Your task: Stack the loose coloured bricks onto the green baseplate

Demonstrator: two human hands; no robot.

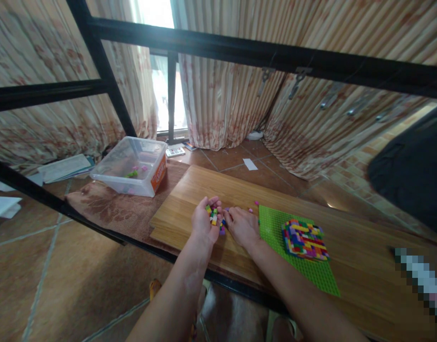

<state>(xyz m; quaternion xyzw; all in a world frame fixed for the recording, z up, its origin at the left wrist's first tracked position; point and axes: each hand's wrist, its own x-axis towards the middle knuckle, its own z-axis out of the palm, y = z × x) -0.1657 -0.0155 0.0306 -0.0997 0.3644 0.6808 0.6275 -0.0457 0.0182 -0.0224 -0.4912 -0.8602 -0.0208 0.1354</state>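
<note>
My left hand (204, 221) is cupped palm up just above the wooden board, with several small toy building bricks (214, 219) in its palm, among them yellow, green and white ones. My right hand (242, 225) lies palm down on the board beside it, its fingers pointing left toward loose purple and blue bricks (222, 228) between the two hands. Right of that hand is a green baseplate (271, 228). A thick multicoloured block of stacked bricks (305, 240) sits on it.
A clear plastic bin (133, 183) with a few bricks inside stands at the left on a brown cloth (93, 209). Pink bricks (256, 203) lie on the wooden board (200, 180) near the baseplate's corner. Black metal bars (221, 45) cross above. A pixelated object (423, 280) is at the right.
</note>
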